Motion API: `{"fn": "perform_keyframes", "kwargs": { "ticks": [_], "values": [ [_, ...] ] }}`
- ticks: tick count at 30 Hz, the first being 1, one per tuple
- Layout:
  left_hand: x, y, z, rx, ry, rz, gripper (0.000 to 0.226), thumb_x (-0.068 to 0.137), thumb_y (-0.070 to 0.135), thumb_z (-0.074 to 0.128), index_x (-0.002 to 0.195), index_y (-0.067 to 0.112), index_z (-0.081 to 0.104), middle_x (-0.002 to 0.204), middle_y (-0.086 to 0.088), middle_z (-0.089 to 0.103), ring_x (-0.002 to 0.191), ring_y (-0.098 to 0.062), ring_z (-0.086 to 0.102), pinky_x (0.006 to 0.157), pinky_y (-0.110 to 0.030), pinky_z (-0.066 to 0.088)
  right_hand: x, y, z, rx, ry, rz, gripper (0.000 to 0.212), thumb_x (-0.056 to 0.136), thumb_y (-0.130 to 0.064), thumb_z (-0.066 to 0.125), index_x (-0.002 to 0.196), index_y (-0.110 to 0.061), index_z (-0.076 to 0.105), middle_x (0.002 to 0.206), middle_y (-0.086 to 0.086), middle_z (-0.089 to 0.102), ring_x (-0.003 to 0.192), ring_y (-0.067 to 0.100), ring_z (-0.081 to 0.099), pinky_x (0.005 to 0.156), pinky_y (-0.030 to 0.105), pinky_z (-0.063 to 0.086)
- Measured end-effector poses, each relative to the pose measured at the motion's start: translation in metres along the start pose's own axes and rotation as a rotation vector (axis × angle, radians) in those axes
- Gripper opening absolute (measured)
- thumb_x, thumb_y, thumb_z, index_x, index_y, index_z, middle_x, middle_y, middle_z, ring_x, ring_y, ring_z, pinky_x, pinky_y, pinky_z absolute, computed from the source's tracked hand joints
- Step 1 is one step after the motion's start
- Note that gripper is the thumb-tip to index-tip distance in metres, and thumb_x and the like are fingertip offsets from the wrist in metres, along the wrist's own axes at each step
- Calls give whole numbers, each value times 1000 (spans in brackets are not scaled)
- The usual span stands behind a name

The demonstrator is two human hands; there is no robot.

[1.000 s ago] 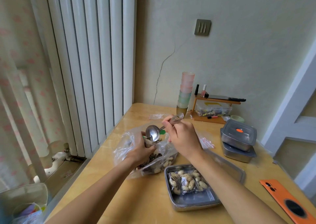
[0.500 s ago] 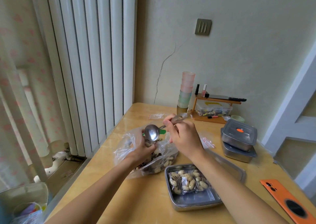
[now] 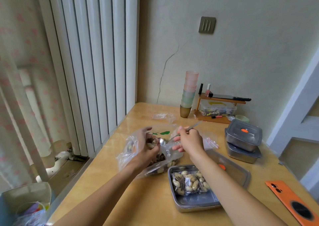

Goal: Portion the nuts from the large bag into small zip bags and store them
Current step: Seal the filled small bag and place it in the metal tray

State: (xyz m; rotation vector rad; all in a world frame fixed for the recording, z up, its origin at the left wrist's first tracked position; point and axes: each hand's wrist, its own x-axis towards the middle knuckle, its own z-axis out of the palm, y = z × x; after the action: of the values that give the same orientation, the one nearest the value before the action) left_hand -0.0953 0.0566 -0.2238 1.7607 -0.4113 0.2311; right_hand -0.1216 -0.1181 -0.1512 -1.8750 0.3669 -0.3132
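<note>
A large clear plastic bag (image 3: 128, 154) of peanuts and seeds lies on the wooden table (image 3: 138, 199). My left hand (image 3: 146, 149) grips its opened mouth and holds some nuts with the film. My right hand (image 3: 189, 140) pinches the handle of a metal spoon (image 3: 165, 140), whose bowl dips into the bag's mouth. A filled small zip bag (image 3: 189, 182) of peanuts lies in an open steel tray (image 3: 195, 203) at the right. An empty small zip bag (image 3: 163, 116) lies farther back; another (image 3: 209, 140) lies behind my right wrist.
Two stacked lidded steel boxes (image 3: 243, 139) stand at the right. An orange phone (image 3: 293, 203) lies near the right front edge. Stacked cups (image 3: 189, 94) and a small wooden shelf (image 3: 219, 108) are at the back wall. A radiator (image 3: 89, 61) runs along the left side.
The spoon has tipped from level above the bag down into its mouth. My left hand has shifted up to hold the bag's opening wider.
</note>
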Motion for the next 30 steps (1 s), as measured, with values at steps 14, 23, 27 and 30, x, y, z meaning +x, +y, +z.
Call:
{"fn": "perform_keyframes", "kwargs": {
  "ticks": [14,23,27,30],
  "values": [
    [3,-4,-2,-70,-47,12,57,94,3,71,138,21,39,107,-13,59,90,-16,63,81,-32,61,20,20,-3,122,-27,62,28,109,-30,47,105,-9,65,91,10,71,52,19,65,48,27,49],
    [6,-6,4,-62,12,-21,46,94,4,67,126,29,44,100,-21,55,77,-24,56,68,-44,58,24,24,-7,87,-59,59,26,109,-27,48,106,-8,65,92,11,70,53,19,65,49,26,50],
    [10,-5,6,-10,-54,13,44,94,7,70,127,26,48,104,-8,61,89,-22,62,81,-38,61,24,27,-8,103,-59,82,27,109,-30,49,106,-9,64,92,10,69,54,19,64,49,27,50],
    [11,-6,7,144,-164,-70,26,90,20,76,110,25,59,103,-2,67,94,-19,66,86,-38,59,27,32,-10,124,-34,181,28,106,-34,54,102,-7,61,86,10,65,55,20,61,48,28,48]
  ]
}}
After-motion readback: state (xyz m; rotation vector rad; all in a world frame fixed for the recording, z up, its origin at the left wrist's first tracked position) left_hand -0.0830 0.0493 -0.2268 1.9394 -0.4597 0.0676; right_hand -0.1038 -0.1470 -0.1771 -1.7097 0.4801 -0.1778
